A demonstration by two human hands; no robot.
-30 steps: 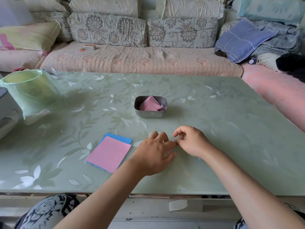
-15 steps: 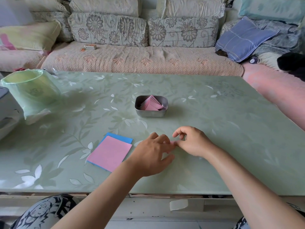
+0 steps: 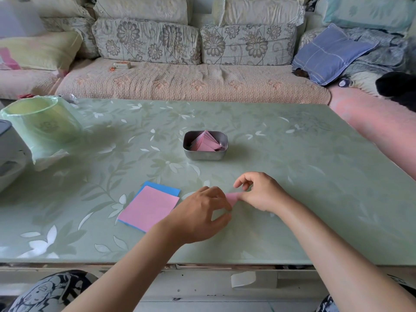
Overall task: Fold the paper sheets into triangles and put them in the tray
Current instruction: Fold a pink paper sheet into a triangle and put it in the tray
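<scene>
Trouble in the single head view would most likely start at the pink sheet (image 3: pixel 231 197), of which only a small curled part shows between the two hands, low over the table (image 3: pixel 292 176) near its front edge. The right hand (image 3: pixel 261 192) pinches that part between thumb and fingers, its forefinger lifted and bent. The left hand (image 3: pixel 200 212) lies at 9 o'clock of it, fingers curled narrowly onto the sheet's other side, though the hand itself hides the exact contact. Because most of the paper is covered, the edges cannot be seen to line up, so a crease pressed now may well come out skewed and give a lopsided triangle. A loose pinch could also let the thin paper spring open or slide on the smooth tabletop. The tray (image 3: pixel 203 155) stands at 12 o'clock of the hands, apart from them and already holding pink folded triangles (image 3: pixel 206 143) heaped to its rim; another dropped carelessly might slip off the pile or nudge the light tray. At 9 o'clock of the left hand, the unfolded stack (image 3: pixel 148 208), pink on blue, lies close enough for a forearm to brush it askew.
</scene>
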